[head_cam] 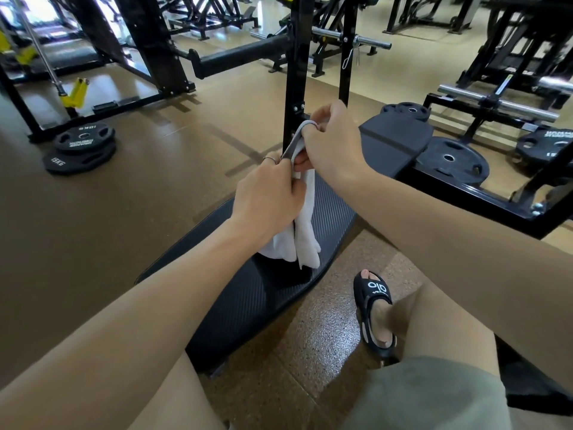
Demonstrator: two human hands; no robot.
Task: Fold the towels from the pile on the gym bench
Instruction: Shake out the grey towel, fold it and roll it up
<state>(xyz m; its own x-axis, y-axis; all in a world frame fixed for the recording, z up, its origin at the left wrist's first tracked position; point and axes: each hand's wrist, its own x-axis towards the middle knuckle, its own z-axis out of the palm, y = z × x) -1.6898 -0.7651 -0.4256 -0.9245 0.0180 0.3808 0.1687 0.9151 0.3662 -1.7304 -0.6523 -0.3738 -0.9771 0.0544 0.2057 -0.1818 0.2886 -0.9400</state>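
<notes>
Your left hand and right hand both hold one white towel above the black padded desk. Your right hand, the higher and farther of the two, pinches the towel's grey-edged top border between thumb and curled fingers. Your left hand, just below and nearer to you, grips the same border with its fingers closed round the cloth; a thin ring shows on one finger. A short stretch of the border runs taut between your hands. The rest of the towel hangs down beneath your left hand in loose vertical folds, and its lower end rests on the desk surface.

No container appears; the towel lies in nothing and is carried only by your hands and the desk.

To the right of your right forearm, below it, your foot in a black sandal stands on the speckled floor. Well to the left of your left hand, two black weight plates lie stacked on the floor. Beyond your hands rises a black upright frame.
</notes>
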